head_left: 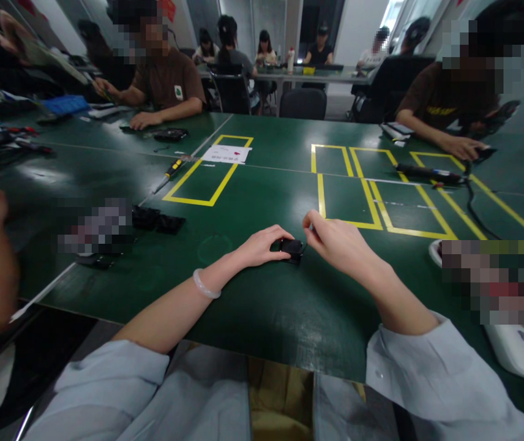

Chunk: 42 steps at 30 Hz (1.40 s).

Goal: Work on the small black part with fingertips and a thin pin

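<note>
A small black rectangular part [292,247] stands low over the green table [262,306], around the middle of the view. My left hand [264,246] grips it from the left, thumb on the near side and fingers on the far side. Just right of the part is my right hand [330,236], its thumb and forefinger pinched together. A thin dark line shows between the pinch and the part's right edge, too fine to name. The exact kind of the black part cannot be made out.
Yellow tape rectangles [351,223] mark the table. A screwdriver [170,173], a paper sheet [228,154] and black pieces [158,219] lie to the left. On the right are a white device [521,349] and a dark corded tool [430,173]. Co-workers sit around.
</note>
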Each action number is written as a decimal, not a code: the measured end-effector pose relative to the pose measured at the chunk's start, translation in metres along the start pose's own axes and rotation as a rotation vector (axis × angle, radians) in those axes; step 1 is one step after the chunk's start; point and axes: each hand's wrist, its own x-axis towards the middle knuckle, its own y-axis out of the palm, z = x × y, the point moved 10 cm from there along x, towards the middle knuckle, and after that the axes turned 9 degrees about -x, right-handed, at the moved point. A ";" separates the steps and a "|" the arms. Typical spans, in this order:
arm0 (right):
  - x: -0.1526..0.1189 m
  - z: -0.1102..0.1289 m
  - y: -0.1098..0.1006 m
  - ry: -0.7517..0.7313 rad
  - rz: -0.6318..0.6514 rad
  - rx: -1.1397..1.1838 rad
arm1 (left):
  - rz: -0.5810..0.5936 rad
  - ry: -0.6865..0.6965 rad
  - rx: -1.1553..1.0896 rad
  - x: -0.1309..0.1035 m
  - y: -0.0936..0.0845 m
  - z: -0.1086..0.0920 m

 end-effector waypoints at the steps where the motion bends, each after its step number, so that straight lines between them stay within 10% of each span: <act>1: 0.000 0.000 0.000 0.003 0.004 0.000 | 0.001 0.000 0.000 0.000 0.000 0.001; 42: -0.001 0.002 0.003 -0.019 0.030 0.000 | -0.001 0.002 0.005 0.000 0.000 -0.001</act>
